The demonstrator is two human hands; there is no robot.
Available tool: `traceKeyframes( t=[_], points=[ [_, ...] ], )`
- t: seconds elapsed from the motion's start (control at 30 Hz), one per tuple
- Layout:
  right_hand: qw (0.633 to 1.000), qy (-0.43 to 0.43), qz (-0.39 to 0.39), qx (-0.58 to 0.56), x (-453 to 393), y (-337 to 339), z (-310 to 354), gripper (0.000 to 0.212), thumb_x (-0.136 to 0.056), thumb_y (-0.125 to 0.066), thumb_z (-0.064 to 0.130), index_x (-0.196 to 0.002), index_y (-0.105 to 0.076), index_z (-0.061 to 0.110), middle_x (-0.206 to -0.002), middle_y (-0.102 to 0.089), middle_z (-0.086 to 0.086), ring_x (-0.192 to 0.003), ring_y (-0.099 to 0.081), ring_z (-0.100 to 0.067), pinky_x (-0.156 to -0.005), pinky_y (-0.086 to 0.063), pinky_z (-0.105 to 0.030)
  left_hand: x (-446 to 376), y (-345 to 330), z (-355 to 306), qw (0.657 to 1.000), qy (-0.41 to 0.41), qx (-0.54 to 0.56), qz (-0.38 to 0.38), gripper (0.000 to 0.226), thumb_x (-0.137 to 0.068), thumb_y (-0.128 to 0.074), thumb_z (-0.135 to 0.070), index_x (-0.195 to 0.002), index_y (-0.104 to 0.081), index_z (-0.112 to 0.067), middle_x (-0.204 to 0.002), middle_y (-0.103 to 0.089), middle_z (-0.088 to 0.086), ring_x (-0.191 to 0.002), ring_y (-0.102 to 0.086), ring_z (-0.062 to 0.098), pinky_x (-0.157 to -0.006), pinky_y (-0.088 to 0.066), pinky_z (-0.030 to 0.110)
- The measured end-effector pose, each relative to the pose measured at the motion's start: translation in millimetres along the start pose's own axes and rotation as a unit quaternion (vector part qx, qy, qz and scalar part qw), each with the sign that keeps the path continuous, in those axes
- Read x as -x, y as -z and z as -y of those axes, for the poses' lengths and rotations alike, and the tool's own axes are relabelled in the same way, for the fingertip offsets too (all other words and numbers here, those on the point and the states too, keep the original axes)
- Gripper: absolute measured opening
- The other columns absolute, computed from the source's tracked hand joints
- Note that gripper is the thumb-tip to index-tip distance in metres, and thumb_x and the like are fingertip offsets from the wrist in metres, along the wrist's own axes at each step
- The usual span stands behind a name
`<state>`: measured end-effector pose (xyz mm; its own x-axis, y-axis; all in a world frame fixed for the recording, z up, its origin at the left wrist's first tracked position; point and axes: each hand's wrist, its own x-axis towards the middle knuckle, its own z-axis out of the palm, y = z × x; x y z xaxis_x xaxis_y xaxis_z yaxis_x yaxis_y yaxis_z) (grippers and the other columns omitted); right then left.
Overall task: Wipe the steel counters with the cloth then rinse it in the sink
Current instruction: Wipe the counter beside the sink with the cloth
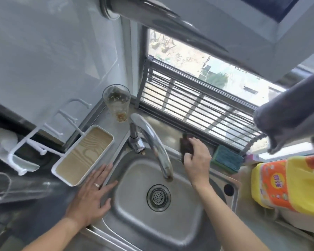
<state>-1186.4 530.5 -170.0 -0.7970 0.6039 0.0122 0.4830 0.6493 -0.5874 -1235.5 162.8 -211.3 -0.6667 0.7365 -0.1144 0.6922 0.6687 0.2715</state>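
My right hand grips a dark brown cloth and presses it on the steel ledge behind the sink, just right of the tap. My left hand lies flat, fingers spread, on the sink's left rim and holds nothing. The steel sink lies below both hands, with its drain strainer in the middle. The tap's spout curves over the basin; no water runs from it.
A white tray with a wood-grain base sits left of the sink. A clear plastic cup stands in the back corner. A green-blue sponge lies right of the cloth, with a yellow-orange package beyond it. A grey towel hangs upper right.
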Motion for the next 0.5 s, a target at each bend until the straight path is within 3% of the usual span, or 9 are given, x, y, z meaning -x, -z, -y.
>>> traceKeyframes(
  t=[0.1, 0.23, 0.37, 0.43, 0.5],
  points=[
    [0.995, -0.056, 0.019, 0.076, 14.7, -8.1, -20.0, 0.058, -0.093, -0.047, 0.024, -0.151, -0.044, 0.019, -0.158, -0.042, -0.001, -0.146, -0.036, -0.021, -0.118, -0.025, -0.05, -1.1, -4.2, 1.9, 1.0, 0.006, 0.012, -0.007, 0.072, -0.077, -0.06, -0.038, -0.148, -0.051, -0.029, -0.171, -0.014, 0.002, -0.157, -0.014, 0.026, -0.123, -0.017, 0.047],
    [0.997, -0.057, 0.011, 0.044, 2.0, -37.5, 20.6, 0.056, -0.091, -0.047, 0.024, -0.147, -0.051, 0.017, -0.157, -0.046, -0.001, -0.145, -0.039, -0.021, -0.116, -0.024, -0.046, -2.4, -3.7, 1.1, 0.999, 0.018, 0.028, -0.015, 0.075, -0.081, -0.058, -0.037, -0.154, -0.041, -0.029, -0.17, -0.014, 0.001, -0.157, -0.014, 0.025, -0.124, -0.014, 0.045],
    [0.988, 0.06, 0.137, -0.029, -22.4, -68.6, 75.2, 0.05, -0.098, -0.057, 0.014, -0.148, -0.05, 0.015, -0.158, -0.045, -0.005, -0.148, -0.038, -0.025, -0.12, -0.03, -0.053, -2.1, -5.6, 1.1, 0.999, 0.015, 0.026, -0.022, 0.076, -0.083, -0.058, -0.035, -0.156, -0.038, -0.029, -0.171, -0.012, 0.0, -0.158, -0.011, 0.023, -0.126, -0.009, 0.043],
    [0.978, 0.069, 0.196, 0.0, -32.3, -80.1, 85.0, 0.05, -0.098, -0.056, 0.025, -0.147, -0.051, 0.022, -0.157, -0.046, -0.001, -0.146, -0.04, -0.025, -0.118, -0.034, -0.053, -0.6, -5.7, 2.0, 0.999, 0.015, 0.026, -0.021, 0.075, -0.084, -0.056, -0.035, -0.156, -0.037, -0.03, -0.171, -0.011, -0.001, -0.158, -0.01, 0.022, -0.126, -0.007, 0.041],
    [0.978, 0.062, 0.195, -0.049, -29.6, -71.0, 85.3, 0.056, -0.087, -0.052, 0.045, -0.138, -0.061, 0.024, -0.142, -0.062, -0.004, -0.131, -0.057, -0.029, -0.108, -0.047, -0.055, 2.3, -4.5, 1.7, 1.0, 0.017, 0.017, -0.014, 0.074, -0.085, -0.054, -0.035, -0.157, -0.034, -0.03, -0.171, -0.008, -0.001, -0.158, -0.008, 0.021, -0.127, -0.005, 0.04]
  ],
)
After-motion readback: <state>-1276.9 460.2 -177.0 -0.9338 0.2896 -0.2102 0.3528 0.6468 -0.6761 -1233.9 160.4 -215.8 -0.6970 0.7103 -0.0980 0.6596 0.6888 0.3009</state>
